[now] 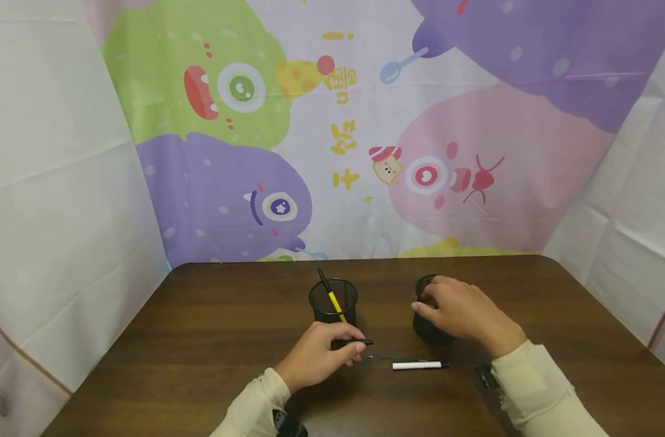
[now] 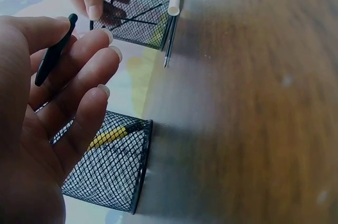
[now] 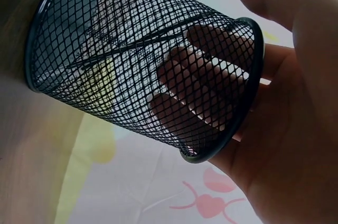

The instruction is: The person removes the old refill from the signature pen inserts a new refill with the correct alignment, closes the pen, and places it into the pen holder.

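Between thumb and index finger, my left hand (image 1: 323, 352) pinches a short black pen part (image 2: 53, 57), its other fingers loosely bent. Just behind that hand stands a black mesh pen holder (image 1: 334, 315) with a black-and-yellow pen (image 1: 334, 297) leaning in it. My right hand (image 1: 463, 306) reaches into a second mesh pen holder (image 3: 132, 71). Its fingers (image 3: 195, 92) show through the mesh, while the thumb stays outside, apart from the rim. Thin dark sticks (image 3: 140, 42) lie inside that holder, and no grip on them is visible.
A white pen barrel (image 1: 416, 365) with a black end lies on the brown table (image 1: 228, 303), in front of the right holder. Along it lies a thin pen refill (image 2: 169, 44). A cartoon-printed cloth (image 1: 354, 212) hangs behind the table.
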`<action>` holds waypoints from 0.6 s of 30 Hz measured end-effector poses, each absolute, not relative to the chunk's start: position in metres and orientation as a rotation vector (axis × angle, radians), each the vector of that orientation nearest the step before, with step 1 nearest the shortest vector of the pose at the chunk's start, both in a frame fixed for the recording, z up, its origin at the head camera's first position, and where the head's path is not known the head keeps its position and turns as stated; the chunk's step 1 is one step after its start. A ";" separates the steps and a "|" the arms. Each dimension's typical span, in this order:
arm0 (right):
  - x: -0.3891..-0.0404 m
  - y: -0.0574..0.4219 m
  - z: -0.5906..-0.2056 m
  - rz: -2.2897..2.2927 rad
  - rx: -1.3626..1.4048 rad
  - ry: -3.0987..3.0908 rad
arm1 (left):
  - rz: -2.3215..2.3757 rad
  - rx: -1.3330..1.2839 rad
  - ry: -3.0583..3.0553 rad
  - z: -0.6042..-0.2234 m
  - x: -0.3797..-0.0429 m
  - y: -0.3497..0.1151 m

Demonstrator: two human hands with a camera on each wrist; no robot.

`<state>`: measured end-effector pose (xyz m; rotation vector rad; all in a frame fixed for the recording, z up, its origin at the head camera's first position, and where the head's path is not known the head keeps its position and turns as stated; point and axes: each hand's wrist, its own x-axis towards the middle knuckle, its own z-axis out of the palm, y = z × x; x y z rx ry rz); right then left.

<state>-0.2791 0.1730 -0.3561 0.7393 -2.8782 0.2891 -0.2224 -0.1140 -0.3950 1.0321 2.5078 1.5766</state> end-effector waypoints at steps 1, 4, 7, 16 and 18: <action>-0.279 0.173 -0.356 0.283 0.737 -2.888 | 1.578 1.032 2.506 -0.395 -0.222 -0.114; -0.279 0.173 -0.357 0.265 0.736 -2.903 | 1.579 1.033 2.505 -0.395 -0.223 -0.114; -0.280 0.172 -0.358 0.254 0.749 -2.906 | 1.580 1.031 2.505 -0.396 -0.223 -0.114; -0.281 0.170 -0.362 0.208 0.774 -2.915 | 1.577 1.040 2.520 -0.395 -0.222 -0.114; -0.281 0.170 -0.362 0.196 0.770 -2.922 | 1.576 1.038 2.523 -0.395 -0.222 -0.114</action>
